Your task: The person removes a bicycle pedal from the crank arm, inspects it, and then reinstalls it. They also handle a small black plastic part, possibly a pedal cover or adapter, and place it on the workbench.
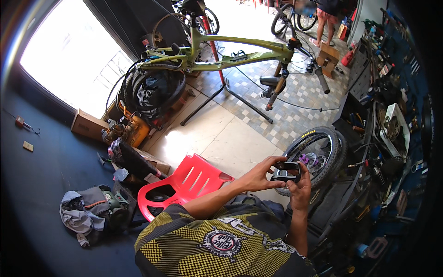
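The largest thing about is the long olive-green bicycle frame [256, 59], raised on a repair stand with a red post and splayed black legs [221, 76]; the stand's feet spread over the tiled floor [217, 134], so a knock on a leg could set the frame rocking. Nearer the person, by the right-hand edge of that floor, is a pair of black-tyred bicycle wheels with a purple hub [308, 160]; what props them cannot be made out, and a nudge from a knee might shift them. Beside the left forearm is a red moulded plastic chair with a slotted panel [218, 182], close enough for an elbow to bump. The left hand [262, 179] and the right hand [301, 188] meet in front of the body, each grip closed on the task's thing: a small black-and-grey part, hollow and roughly rectangular [285, 177], held up in the air with the nearer wheel behind it in view. Only fingertips and thumbs seem to bear it, nothing supports it from beneath, so the likeliest mishap is a slip, caused by one side easing off or by greasy skin. If dropped, it could strike the wheels or the hard tiles and chip or roll out of sight.
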Demonstrator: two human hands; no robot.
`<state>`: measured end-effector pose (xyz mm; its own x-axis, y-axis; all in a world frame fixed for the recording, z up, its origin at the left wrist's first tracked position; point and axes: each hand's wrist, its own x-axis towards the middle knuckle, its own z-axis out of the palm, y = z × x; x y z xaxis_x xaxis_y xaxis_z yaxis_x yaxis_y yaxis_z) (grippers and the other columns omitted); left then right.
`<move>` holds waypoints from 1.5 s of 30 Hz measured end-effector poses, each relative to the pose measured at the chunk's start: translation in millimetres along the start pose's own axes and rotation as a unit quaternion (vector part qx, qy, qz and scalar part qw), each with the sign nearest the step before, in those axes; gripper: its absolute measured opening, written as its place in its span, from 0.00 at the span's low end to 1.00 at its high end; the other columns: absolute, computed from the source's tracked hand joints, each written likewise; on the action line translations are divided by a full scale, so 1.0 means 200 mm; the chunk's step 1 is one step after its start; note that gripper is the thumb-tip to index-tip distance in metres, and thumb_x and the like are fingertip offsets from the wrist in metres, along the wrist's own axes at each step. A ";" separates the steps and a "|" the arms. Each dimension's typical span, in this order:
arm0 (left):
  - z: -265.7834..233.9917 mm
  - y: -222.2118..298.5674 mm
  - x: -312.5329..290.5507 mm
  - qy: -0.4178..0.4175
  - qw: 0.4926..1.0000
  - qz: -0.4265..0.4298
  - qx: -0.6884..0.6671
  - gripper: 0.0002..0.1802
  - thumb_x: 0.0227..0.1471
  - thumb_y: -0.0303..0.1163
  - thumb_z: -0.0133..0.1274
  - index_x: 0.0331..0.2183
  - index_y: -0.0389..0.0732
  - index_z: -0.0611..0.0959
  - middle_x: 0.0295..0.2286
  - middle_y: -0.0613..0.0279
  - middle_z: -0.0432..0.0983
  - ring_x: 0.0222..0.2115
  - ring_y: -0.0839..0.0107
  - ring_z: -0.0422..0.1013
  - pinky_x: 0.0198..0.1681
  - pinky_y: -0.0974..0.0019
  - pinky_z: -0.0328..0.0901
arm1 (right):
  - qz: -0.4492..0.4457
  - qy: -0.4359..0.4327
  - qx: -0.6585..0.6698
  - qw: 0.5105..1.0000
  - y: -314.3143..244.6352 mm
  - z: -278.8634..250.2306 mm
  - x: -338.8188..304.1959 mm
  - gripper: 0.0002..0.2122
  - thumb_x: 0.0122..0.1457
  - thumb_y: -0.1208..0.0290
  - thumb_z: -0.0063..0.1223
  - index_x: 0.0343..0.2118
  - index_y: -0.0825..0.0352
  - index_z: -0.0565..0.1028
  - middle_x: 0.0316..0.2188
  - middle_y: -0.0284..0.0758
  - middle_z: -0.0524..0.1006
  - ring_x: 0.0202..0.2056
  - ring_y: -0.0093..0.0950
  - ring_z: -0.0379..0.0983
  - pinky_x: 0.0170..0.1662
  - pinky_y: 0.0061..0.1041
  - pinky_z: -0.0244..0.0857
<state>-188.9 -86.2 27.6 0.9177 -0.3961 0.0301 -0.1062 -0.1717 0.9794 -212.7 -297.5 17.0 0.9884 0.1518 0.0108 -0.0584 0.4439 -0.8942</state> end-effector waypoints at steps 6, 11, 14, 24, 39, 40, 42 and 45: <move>-0.20 -0.06 -0.13 0.020 0.999 -0.043 0.016 0.49 0.51 0.49 0.73 0.67 0.43 0.70 0.57 0.52 0.72 0.56 0.59 0.71 0.56 0.53 0.71 | 0.019 -0.022 -0.008 1.000 0.13 0.18 0.05 0.34 0.60 0.80 0.62 0.68 0.70 0.61 0.56 0.38 0.72 0.58 0.27 0.69 0.62 0.29 0.66; -0.31 -0.08 -0.19 0.039 0.998 -0.032 0.026 0.48 0.51 0.50 0.73 0.66 0.42 0.71 0.57 0.51 0.74 0.56 0.59 0.72 0.54 0.54 0.71 | 0.024 -0.034 -0.025 0.999 0.15 0.30 0.10 0.33 0.61 0.81 0.61 0.69 0.72 0.60 0.56 0.37 0.73 0.57 0.26 0.70 0.61 0.28 0.67; -0.34 -0.11 -0.19 0.038 0.998 -0.035 0.020 0.48 0.51 0.51 0.73 0.65 0.40 0.72 0.56 0.50 0.75 0.56 0.59 0.73 0.54 0.54 0.72 | 0.023 -0.041 -0.031 0.998 0.16 0.33 0.11 0.34 0.62 0.80 0.62 0.69 0.72 0.60 0.56 0.37 0.73 0.56 0.25 0.71 0.60 0.27 0.67; -0.34 -0.11 -0.16 -0.036 0.998 -0.048 0.010 0.49 0.52 0.55 0.71 0.65 0.39 0.71 0.51 0.49 0.80 0.53 0.58 0.75 0.53 0.53 0.72 | 0.021 0.003 -0.040 0.999 0.18 0.32 0.06 0.33 0.63 0.78 0.63 0.69 0.73 0.60 0.55 0.37 0.75 0.54 0.26 0.74 0.59 0.28 0.69; -0.27 -0.18 -0.09 -0.152 0.984 -0.081 -0.050 0.45 0.51 0.43 0.74 0.62 0.36 0.71 0.51 0.50 0.79 0.51 0.60 0.76 0.53 0.54 0.73 | 0.011 0.078 -0.174 0.982 0.25 0.22 -0.07 0.35 0.61 0.64 0.70 0.68 0.66 0.66 0.49 0.32 0.79 0.47 0.22 0.77 0.49 0.25 0.72; -0.23 -0.25 -0.07 -0.163 0.976 -0.099 -0.107 0.42 0.52 0.41 0.73 0.61 0.35 0.71 0.50 0.52 0.79 0.50 0.62 0.76 0.52 0.56 0.73 | -0.002 0.083 -0.196 0.977 0.25 0.20 -0.10 0.35 0.61 0.66 0.69 0.69 0.65 0.65 0.51 0.33 0.79 0.47 0.23 0.77 0.50 0.25 0.72; -0.17 -0.21 -0.02 -0.177 0.970 -0.088 -0.138 0.38 0.52 0.37 0.71 0.58 0.34 0.72 0.46 0.53 0.78 0.46 0.66 0.77 0.46 0.62 0.76 | -0.010 0.092 -0.207 0.974 0.28 0.15 -0.12 0.34 0.62 0.61 0.69 0.68 0.64 0.67 0.48 0.32 0.79 0.47 0.21 0.77 0.48 0.26 0.72; -0.02 -0.15 0.11 -0.243 0.945 -0.061 -0.211 0.39 0.52 0.40 0.71 0.57 0.32 0.72 0.44 0.54 0.80 0.41 0.68 0.78 0.45 0.62 0.76 | -0.034 0.128 -0.282 0.950 0.07 0.08 -0.22 0.38 0.62 0.54 0.69 0.71 0.63 0.65 0.47 0.35 0.76 0.48 0.24 0.73 0.45 0.26 0.72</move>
<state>-164.1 -86.8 0.5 0.6185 -0.7814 -0.0829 0.2452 0.0917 0.9651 -258.9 -284.2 10.6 0.9931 -0.1130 0.0316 0.0190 -0.1103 -0.9937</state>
